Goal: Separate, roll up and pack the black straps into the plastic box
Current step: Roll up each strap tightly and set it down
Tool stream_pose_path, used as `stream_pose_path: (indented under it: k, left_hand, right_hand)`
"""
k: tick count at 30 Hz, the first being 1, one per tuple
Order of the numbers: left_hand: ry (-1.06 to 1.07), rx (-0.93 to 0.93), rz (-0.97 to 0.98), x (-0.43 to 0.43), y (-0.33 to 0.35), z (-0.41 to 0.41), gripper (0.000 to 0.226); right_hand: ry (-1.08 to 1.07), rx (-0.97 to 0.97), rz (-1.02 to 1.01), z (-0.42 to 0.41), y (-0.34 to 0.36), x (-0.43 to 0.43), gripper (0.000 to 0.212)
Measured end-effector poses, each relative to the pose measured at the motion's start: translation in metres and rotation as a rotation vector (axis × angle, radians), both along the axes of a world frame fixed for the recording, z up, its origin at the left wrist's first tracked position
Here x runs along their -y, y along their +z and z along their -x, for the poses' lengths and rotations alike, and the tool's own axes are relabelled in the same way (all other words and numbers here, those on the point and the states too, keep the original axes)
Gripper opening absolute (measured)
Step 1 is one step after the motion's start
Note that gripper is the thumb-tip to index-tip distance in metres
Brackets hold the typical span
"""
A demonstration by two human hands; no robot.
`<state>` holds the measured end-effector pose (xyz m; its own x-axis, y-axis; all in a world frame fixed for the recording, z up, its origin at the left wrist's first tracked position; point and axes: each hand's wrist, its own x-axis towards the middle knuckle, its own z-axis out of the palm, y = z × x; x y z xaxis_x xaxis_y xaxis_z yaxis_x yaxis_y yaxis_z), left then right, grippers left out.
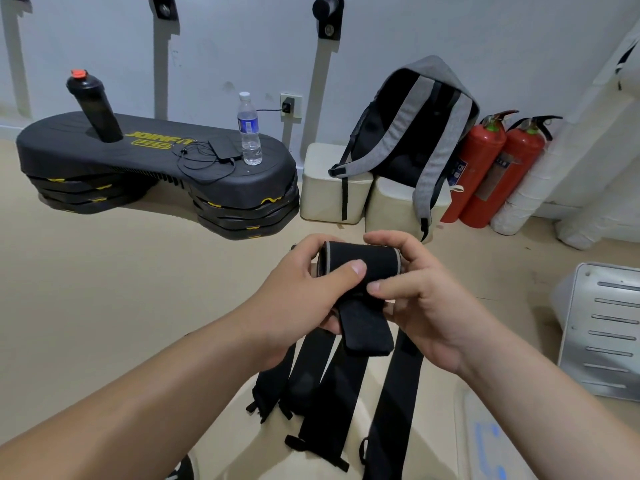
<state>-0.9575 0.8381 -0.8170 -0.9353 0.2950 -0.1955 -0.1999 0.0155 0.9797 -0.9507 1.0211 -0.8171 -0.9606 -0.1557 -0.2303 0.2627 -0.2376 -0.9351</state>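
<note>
I hold a rolled black strap (360, 263) in front of me, at the centre of the head view. My left hand (308, 296) grips its left end, thumb pressed across the roll. My right hand (426, 292) grips its right end, thumb on the front. The strap's loose tail (367, 332) hangs down from the roll. Several more black straps (325, 403) hang below my hands, over a pale surface under them. A translucent plastic box (485, 441) shows only in part at the lower right, behind my right forearm.
A black stepper platform (156, 168) carries a black bottle (93, 105), a water bottle (249, 129) and a power bank. A grey backpack (415, 133) rests on two cream blocks. Two red fire extinguishers (495, 171) stand against the wall. A white slotted panel (606, 327) lies at right.
</note>
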Motion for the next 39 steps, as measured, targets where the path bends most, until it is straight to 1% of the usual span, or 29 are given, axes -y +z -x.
stream_pose_path:
  k: [2, 3, 4, 7, 10, 12, 14, 16, 18, 21, 24, 27, 29, 32, 35, 37, 39]
  left_hand:
    - [-0.018, -0.025, -0.020, 0.002, 0.001, 0.001, 0.022]
    - [-0.026, -0.039, -0.030, 0.003, 0.002, 0.002, 0.024]
    - [-0.032, -0.054, -0.035, 0.005, 0.002, 0.003, 0.026]
    - [-0.064, -0.106, -0.016, 0.009, 0.001, 0.005, 0.030]
    - [-0.058, -0.098, -0.038, 0.008, 0.000, 0.004, 0.038]
    - [0.005, -0.039, -0.096, 0.005, -0.001, 0.003, 0.041]
    - [0.058, 0.038, -0.103, 0.001, -0.004, 0.002, 0.036]
    - [0.018, 0.124, -0.040, -0.002, -0.007, 0.001, 0.031]
    - [-0.037, 0.163, 0.003, -0.005, -0.010, -0.001, 0.034]
    - [0.000, 0.088, 0.078, -0.010, -0.012, -0.003, 0.028]
    - [0.047, 0.039, 0.185, -0.013, -0.013, -0.004, 0.028]
    - [0.073, 0.038, 0.168, -0.014, -0.011, -0.003, 0.026]
    - [0.085, 0.009, 0.165, -0.014, -0.010, -0.003, 0.024]
    - [0.089, -0.014, 0.157, -0.016, -0.008, -0.005, 0.023]
    - [0.092, -0.052, 0.162, -0.017, -0.004, -0.008, 0.031]
    - [0.086, -0.112, 0.191, -0.017, -0.002, -0.008, 0.036]
    - [0.091, -0.152, 0.200, -0.016, -0.002, -0.008, 0.036]
  right_hand:
    - [0.024, 0.046, 0.038, -0.001, 0.005, 0.001, 0.039]
    - [0.051, 0.068, 0.019, -0.002, 0.007, 0.002, 0.030]
    - [0.082, 0.083, -0.026, -0.003, 0.008, 0.003, 0.028]
    - [0.116, 0.097, -0.130, -0.003, 0.009, 0.002, 0.042]
    - [0.061, 0.082, -0.117, -0.002, 0.005, 0.001, 0.049]
    - [0.020, 0.085, -0.054, 0.000, 0.002, 0.002, 0.050]
    - [-0.028, 0.083, 0.012, 0.001, 0.001, 0.003, 0.048]
    - [-0.060, 0.065, 0.034, 0.003, 0.001, 0.003, 0.048]
    - [-0.098, 0.042, 0.027, 0.004, -0.001, 0.003, 0.049]
    - [-0.152, -0.002, 0.034, 0.004, -0.002, 0.004, 0.049]
    - [-0.179, -0.042, 0.042, 0.002, -0.005, 0.006, 0.039]
    - [-0.172, -0.119, -0.006, 0.003, -0.007, 0.006, 0.046]
    - [-0.171, -0.147, -0.011, 0.003, -0.007, 0.005, 0.046]
    - [-0.185, -0.131, 0.010, 0.004, -0.008, 0.005, 0.038]
    - [-0.177, -0.117, 0.012, 0.002, -0.009, 0.008, 0.027]
    - [-0.157, -0.079, 0.048, -0.001, -0.008, 0.013, 0.026]
    - [-0.132, -0.044, 0.112, -0.003, -0.005, 0.016, 0.026]
